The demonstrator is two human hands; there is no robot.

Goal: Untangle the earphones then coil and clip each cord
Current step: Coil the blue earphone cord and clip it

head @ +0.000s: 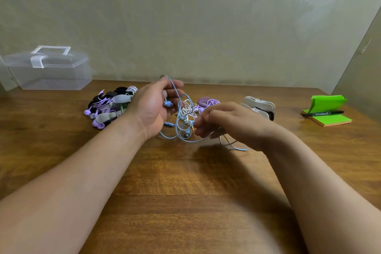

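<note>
My left hand (153, 107) is raised above the table, palm up, with a blue earphone cord (179, 121) looped over its fingers and a blue earbud hanging by the palm. The cord drops in tangled loops to the table. My right hand (224, 121), blurred, pinches the cord near its plug at the lower loops. A tangle of white and purple earphones (204, 103) lies just behind the hands. At the left sits a pile of coiled, clipped earphones (110, 106), purple and black with grey clips.
A clear plastic box (46, 70) with a handle stands at the back left. White and black clips (260, 106) lie right of the hands. Green sticky notes (327, 109) with a black marker (322, 113) sit at the far right. The wall runs close behind the wooden table (185, 192).
</note>
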